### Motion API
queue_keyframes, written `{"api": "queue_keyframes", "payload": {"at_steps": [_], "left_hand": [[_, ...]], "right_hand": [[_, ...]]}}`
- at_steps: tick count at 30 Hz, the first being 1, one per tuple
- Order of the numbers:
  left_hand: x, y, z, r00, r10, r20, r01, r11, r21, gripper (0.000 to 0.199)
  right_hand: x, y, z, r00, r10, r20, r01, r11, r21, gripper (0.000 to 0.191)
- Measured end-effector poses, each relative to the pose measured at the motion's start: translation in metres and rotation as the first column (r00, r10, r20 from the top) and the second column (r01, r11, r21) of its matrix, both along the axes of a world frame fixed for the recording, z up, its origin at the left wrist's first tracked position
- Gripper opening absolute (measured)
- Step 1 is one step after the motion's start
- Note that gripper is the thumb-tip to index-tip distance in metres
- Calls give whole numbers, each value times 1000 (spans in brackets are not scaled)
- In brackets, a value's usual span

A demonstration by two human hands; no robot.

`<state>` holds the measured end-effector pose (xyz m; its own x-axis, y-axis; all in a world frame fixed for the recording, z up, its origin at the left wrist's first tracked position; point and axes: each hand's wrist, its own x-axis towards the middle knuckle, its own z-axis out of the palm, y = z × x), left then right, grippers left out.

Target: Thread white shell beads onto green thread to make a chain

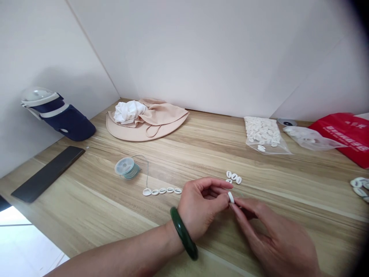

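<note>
My left hand (206, 200), a green bangle on its wrist, pinches a white cowrie shell (231, 197) between thumb and fingers. Against the shell's right side press the closed thumb and index fingertips of my right hand (268, 231). A faint bit of thread (241, 195) shows beside those fingertips; the pinch itself is mostly hidden. Left of my left hand, several strung cowrie shells (163, 191) lie in a row. From the row's left end the thread runs up to a spool (127, 168). A few loose cowrie shells (234, 176) lie just beyond my fingers.
A bag of shells (262, 130), a clear plastic bag (313, 138) and a red bag (343, 134) lie at the back right. More shells (360, 186) sit at the right edge. Leftward are a beige hat (170, 115), a blue bottle (67, 119) and a dark flat slab (49, 173).
</note>
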<state>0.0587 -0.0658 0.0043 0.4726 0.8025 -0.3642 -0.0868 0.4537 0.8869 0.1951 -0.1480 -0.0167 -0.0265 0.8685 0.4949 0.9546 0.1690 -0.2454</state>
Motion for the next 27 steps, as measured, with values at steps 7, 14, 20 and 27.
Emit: {"api": "queue_keyframes", "payload": {"at_steps": [7, 14, 20, 27], "left_hand": [[2, -1, 1, 1000, 21, 2, -21, 1000, -5, 15], [-1, 0, 6, 997, 75, -13, -74, 994, 85, 18], [-2, 1, 7, 995, 50, 85, -49, 999, -9, 23], [-2, 2, 9, 993, 69, 93, -63, 996, -64, 23]], "right_hand": [[-6, -2, 1, 958, -112, -265, 83, 990, -118, 13], [-5, 3, -1, 589, -268, -762, -23, 937, -348, 16], [-7, 7, 1, 575, -316, -754, -38, 911, -410, 20], [-6, 6, -1, 692, -194, -695, -25, 956, -292, 19]]}}
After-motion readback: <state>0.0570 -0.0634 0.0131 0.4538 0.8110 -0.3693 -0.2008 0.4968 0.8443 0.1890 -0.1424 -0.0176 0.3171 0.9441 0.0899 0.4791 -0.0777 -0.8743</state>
